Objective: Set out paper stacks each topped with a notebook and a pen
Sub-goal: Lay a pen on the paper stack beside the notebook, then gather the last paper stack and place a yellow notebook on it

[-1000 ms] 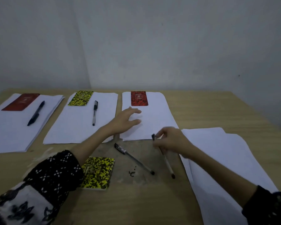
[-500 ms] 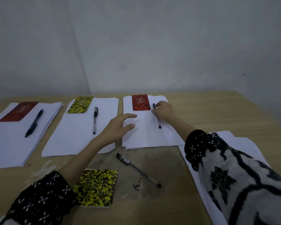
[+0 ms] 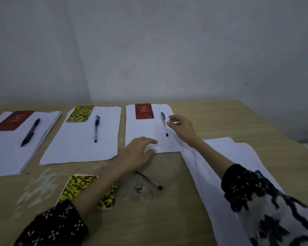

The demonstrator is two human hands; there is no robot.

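Three paper stacks lie in a row. The left stack [image 3: 5, 153] bears a dark red notebook [image 3: 12, 120] and a black pen [image 3: 30, 132]. The middle stack [image 3: 75, 148] bears a yellow notebook [image 3: 80, 113] and a pen [image 3: 96, 128]. The third stack [image 3: 140, 132] bears a red notebook [image 3: 144, 111] and a pen [image 3: 164, 123]. My right hand [image 3: 182, 128] hovers open just right of that pen, apart from it. My left hand [image 3: 139, 153] rests open on the third stack's near edge. A loose pen [image 3: 149, 181] and a yellow notebook [image 3: 89, 189] lie nearer me.
A loose pile of white paper [image 3: 229, 157] spreads across the right side of the wooden table [image 3: 220, 118], partly under my right arm. A grey wall stands behind the table. Pale smears and dark ink marks [image 3: 139, 189] stain the table's near middle.
My right hand carried a pen from the table onto the third stack beside the red notebook, let it go and drew back to the right. My left hand slid toward the stack's near edge.
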